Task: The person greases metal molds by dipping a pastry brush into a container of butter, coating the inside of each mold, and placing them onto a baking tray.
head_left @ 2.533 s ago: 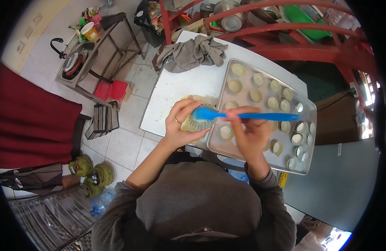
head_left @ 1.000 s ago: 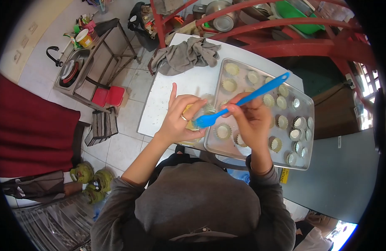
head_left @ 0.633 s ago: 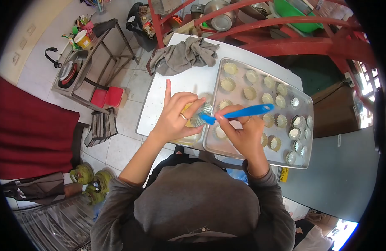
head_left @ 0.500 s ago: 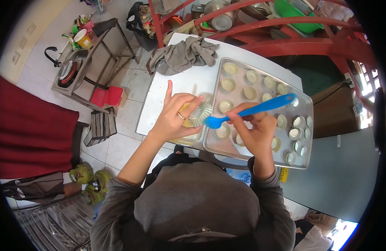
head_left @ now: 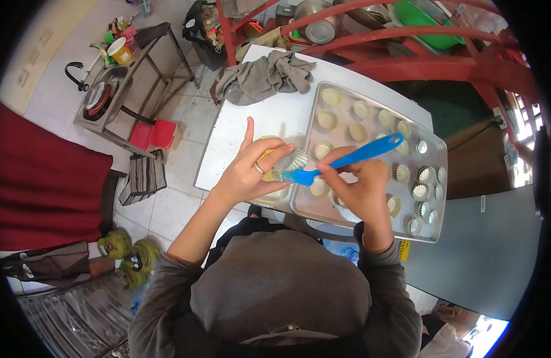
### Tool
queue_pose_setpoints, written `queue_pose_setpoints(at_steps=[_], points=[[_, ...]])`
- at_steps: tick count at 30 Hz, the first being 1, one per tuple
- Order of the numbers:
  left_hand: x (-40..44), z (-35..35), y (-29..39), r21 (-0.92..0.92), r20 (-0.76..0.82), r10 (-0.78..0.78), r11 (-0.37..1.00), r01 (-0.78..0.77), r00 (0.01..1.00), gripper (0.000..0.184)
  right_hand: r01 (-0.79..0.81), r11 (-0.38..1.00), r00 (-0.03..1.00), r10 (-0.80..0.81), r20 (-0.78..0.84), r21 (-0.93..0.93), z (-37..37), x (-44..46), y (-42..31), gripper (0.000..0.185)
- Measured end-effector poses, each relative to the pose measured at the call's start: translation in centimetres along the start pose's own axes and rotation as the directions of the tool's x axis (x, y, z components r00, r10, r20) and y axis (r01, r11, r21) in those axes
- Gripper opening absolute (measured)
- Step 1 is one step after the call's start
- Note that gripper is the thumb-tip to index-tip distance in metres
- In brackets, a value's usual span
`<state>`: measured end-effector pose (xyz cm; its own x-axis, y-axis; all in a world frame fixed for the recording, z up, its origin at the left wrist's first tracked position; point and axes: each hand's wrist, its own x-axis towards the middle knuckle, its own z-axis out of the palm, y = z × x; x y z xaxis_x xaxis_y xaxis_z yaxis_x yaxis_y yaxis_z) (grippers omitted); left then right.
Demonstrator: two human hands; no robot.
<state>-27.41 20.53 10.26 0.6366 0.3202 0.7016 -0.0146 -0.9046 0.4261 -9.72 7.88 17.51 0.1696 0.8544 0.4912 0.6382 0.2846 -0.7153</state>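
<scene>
Between its thumb and fingers, my left hand [head_left: 251, 170] holds a fluted metal mould [head_left: 296, 160] above the white table, its index finger raised. My right hand [head_left: 360, 184] grips a blue brush [head_left: 368, 150] by the handle. The brush head points left and meets the mould near my left thumb. Beneath my left hand lies a yellowish container [head_left: 269, 197], mostly covered. To the right, a metal tray [head_left: 371, 222] bears rows of small fluted moulds, some of them stacked at its right side.
A crumpled grey cloth [head_left: 266, 76] lies at the back of the white table [head_left: 234, 134]. Red railings [head_left: 419, 68] run behind it, with pots and a green basin [head_left: 428, 33]. A sink [head_left: 111, 89] stands at the left, a grey surface [head_left: 475, 250] at the right.
The brush has moved from the mould's right edge further left against it, and its handle has tilted differently. Earlier it swung in and out. Both hands keep their holds.
</scene>
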Motion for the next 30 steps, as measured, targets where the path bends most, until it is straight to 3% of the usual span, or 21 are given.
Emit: queue_pose_setpoints(at_steps=[2,5,8,11,14,17,18,21,22,25,26,29,30], points=[[-0.1,0.0,-0.1,0.004,-0.01,-0.005,1.0,0.005,1.0,0.069,-0.097,0.986,0.994,0.103,-0.034,0.136,-0.6,0.0,0.0,0.012],[0.3,0.0,0.3,0.046,-0.022,0.019,0.999,-0.018,1.0,0.069,0.015,0.998,0.994,-0.008,-0.107,0.061,0.8,0.1,-0.1,0.012],[0.4,-0.3,0.1,0.081,-0.009,0.048,0.996,-0.047,0.999,0.069,-0.073,0.995,0.997,0.071,0.028,0.069,0.4,0.2,-0.4,0.012],[0.5,-0.2,0.1,0.107,-0.025,0.068,0.992,-0.065,0.997,0.07,-0.21,0.911,0.963,0.256,-0.089,0.354,-0.1,0.3,-0.4,0.012],[0.8,0.1,0.4,0.135,-0.076,0.115,0.985,-0.105,0.99,0.07,-0.056,0.994,0.994,0.064,-0.091,0.096,1.0,0.4,-0.2,0.011],[0.6,-0.4,0.2,0.112,-0.014,0.094,0.989,-0.092,0.995,0.07,-0.133,0.977,0.991,0.134,0.005,0.167,-0.1,0.1,-0.2,0.01],[0.7,-0.3,0.2,0.114,-0.039,0.099,0.989,-0.094,0.994,0.07,-0.221,0.927,0.973,0.231,0.002,0.302,-0.6,0.2,-0.4,0.009],[0.7,0.0,0.4,0.128,-0.068,0.116,0.986,-0.106,0.991,0.071,-0.128,0.959,0.974,0.169,-0.148,0.254,0.4,0.3,0.1,0.01],[1.0,-0.2,0.6,0.143,-0.045,0.123,0.983,-0.115,0.991,0.071,-0.045,0.993,0.989,0.059,-0.132,0.108,1.1,0.3,0.4,0.012],[0.9,-0.2,0.5,0.143,-0.007,0.112,0.984,-0.109,0.994,0.07,-0.113,0.985,0.994,0.114,0.006,0.129,0.6,0.0,0.1,0.014],[0.6,-0.2,0.5,0.132,0.004,0.098,0.986,-0.098,0.995,0.069,-0.202,0.943,0.976,0.216,-0.021,0.265,0.2,0.2,-0.2,0.013],[0.6,0.6,0.6,0.133,-0.075,0.114,0.986,-0.103,0.991,0.067,-0.106,0.959,0.978,0.148,-0.146,0.261,1.0,0.5,0.6,0.012],[0.6,0.5,0.5,0.128,-0.059,0.105,0.987,-0.097,0.993,0.066,-0.08,0.978,0.989,0.102,-0.107,0.193,0.8,0.4,0.6,0.011]])
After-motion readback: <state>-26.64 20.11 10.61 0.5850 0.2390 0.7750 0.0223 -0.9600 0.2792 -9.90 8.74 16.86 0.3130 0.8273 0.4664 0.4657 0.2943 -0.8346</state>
